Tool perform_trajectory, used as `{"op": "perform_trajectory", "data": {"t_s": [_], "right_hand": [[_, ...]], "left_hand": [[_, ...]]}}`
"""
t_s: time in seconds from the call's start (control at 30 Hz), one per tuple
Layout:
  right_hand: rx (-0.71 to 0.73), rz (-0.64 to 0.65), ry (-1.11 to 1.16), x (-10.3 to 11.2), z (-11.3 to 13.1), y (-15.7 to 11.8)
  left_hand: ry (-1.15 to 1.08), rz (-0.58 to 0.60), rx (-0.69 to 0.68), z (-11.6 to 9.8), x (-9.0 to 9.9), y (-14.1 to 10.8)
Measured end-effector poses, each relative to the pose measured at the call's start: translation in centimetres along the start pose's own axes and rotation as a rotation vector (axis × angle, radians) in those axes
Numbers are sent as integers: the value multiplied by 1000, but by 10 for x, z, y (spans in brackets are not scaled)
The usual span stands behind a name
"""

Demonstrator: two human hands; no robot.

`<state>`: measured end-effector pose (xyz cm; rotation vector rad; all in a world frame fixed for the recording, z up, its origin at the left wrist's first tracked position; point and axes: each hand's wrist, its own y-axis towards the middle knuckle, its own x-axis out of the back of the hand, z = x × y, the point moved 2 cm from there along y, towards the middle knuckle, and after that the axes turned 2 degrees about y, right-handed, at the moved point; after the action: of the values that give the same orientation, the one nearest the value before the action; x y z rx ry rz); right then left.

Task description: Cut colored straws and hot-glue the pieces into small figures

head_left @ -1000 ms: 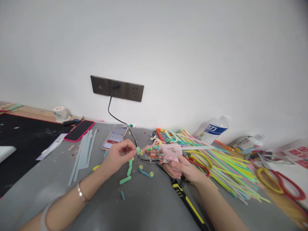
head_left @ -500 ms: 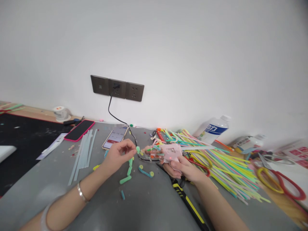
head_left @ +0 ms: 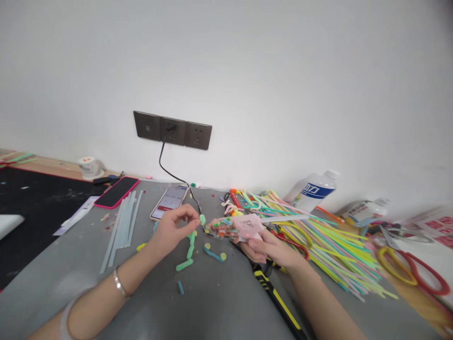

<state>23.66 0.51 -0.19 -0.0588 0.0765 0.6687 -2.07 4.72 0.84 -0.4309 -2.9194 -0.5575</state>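
Left hand (head_left: pixel 173 232): grip pinched on small green piece (head_left: pixel 202 220), at gun's 9 o'clock. Right hand (head_left: pixel 271 248): grip wrapped round pink glue gun (head_left: pixel 249 227), nozzle end near the piece. Looks like glue positioning; calls for steady pinch, skin off nozzle. Pliers (head_left: pixel 278 302) on desk (head_left: pixel 148 307), gun's 5 o'clock.

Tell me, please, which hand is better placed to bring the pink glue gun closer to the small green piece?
Probably the right hand: it grips the pink glue gun, whose front faces the small green piece. The left hand pinches that piece.
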Motion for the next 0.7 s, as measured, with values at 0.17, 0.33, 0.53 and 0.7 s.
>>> {"op": "perform_trajectory", "data": {"t_s": [0.17, 0.33, 0.53, 0.7], "right_hand": [[94, -76, -38, 6, 3, 3], [221, -493, -350, 23, 4, 7], [173, -624, -936, 37, 3, 11], [111, -456, -1282, 41, 1, 30]], "left_hand": [[-56, -32, 38, -1, 1, 0], [-133, -99, 110, -2, 2, 1], [-119, -162, 156, -3, 6, 3], [-103, -194, 152, -2, 7, 4]]}}
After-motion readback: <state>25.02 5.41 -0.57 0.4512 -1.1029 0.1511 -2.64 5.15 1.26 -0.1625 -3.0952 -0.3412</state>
